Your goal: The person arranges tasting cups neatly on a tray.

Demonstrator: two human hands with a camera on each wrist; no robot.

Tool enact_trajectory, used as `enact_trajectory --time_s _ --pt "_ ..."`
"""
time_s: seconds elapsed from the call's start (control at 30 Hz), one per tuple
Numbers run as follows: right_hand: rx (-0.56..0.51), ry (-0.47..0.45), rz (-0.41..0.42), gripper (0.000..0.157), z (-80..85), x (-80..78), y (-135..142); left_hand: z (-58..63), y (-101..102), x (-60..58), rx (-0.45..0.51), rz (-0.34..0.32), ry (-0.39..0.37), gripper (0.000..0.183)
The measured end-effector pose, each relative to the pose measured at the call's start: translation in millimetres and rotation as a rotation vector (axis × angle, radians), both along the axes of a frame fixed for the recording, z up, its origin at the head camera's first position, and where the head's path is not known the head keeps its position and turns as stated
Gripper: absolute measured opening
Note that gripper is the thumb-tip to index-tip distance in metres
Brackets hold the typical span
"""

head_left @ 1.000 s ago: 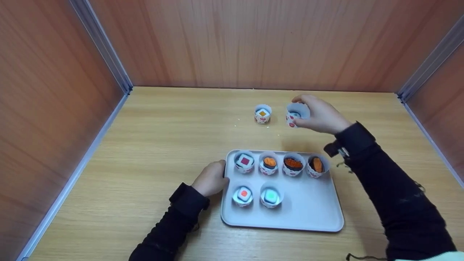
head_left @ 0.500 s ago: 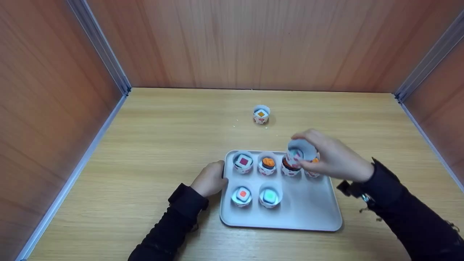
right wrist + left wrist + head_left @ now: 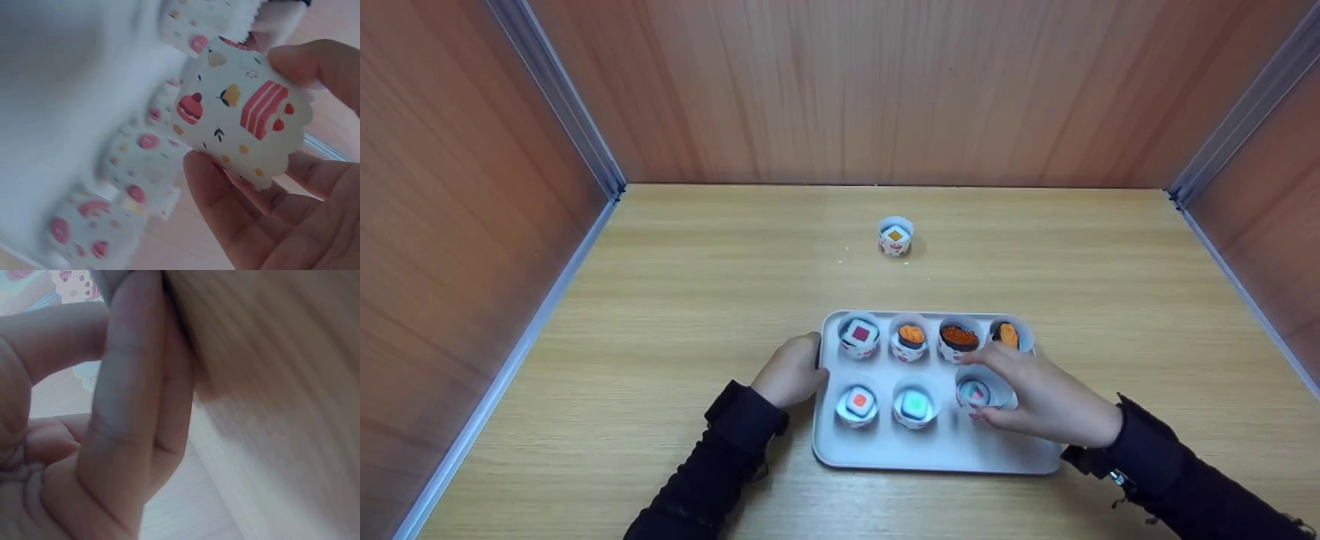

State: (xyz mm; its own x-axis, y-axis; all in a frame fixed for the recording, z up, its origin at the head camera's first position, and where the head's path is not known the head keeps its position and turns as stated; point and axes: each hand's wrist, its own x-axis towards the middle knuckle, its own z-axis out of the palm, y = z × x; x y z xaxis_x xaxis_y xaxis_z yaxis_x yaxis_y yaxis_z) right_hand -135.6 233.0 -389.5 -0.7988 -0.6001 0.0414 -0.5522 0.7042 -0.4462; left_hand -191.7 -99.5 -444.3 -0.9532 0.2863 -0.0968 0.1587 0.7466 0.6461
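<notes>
A pale grey tray (image 3: 904, 454) lies on the wooden table, and my left hand (image 3: 789, 372) grips its left edge, thumb on top. My right hand (image 3: 1039, 394) pinches a paper baking cup (image 3: 236, 115) between thumb and fingers, over the right part of the tray's front row. Cakes and flowers are printed on that cup; inside is a small piece with a pink triangle. Whether the cup touches the tray I cannot tell. To its left stand a cup with a green-topped piece (image 3: 915, 406) and one with a red-dotted piece (image 3: 857, 403).
The tray's back row has several cups, among them an orange-topped piece (image 3: 911, 335) and a red-topped one (image 3: 959, 339). Another cup (image 3: 895, 238) stands on the table behind the tray, near small white crumbs. Wooden panels (image 3: 840, 97) rise at the back and both sides.
My right hand has carried its cup from the back of the table toward me, over the tray's back row to the front row. My left hand has stayed on the tray's edge.
</notes>
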Motion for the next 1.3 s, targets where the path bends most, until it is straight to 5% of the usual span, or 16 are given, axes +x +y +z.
enact_trajectory --time_s 0.2,0.63,1.0,1.3 --pt "0.020 -0.058 -0.011 0.055 -17.0 1.4 -3 1.8 0 0.2 -0.010 0.006 -0.019 0.027" --pt "0.013 0.037 0.038 0.051 -31.6 0.4 -3 3.1 0 -0.9 -0.010 0.000 -0.047 0.027" --pt "0.040 -0.025 0.028 0.056 -27.7 0.4 -3 2.4 -1 -0.1 -0.010 0.004 -0.039 0.027" --pt "0.035 -0.068 -0.041 0.058 -5.6 -8.8 -5 2.1 0 0.0 -0.004 -0.009 -0.023 0.032"
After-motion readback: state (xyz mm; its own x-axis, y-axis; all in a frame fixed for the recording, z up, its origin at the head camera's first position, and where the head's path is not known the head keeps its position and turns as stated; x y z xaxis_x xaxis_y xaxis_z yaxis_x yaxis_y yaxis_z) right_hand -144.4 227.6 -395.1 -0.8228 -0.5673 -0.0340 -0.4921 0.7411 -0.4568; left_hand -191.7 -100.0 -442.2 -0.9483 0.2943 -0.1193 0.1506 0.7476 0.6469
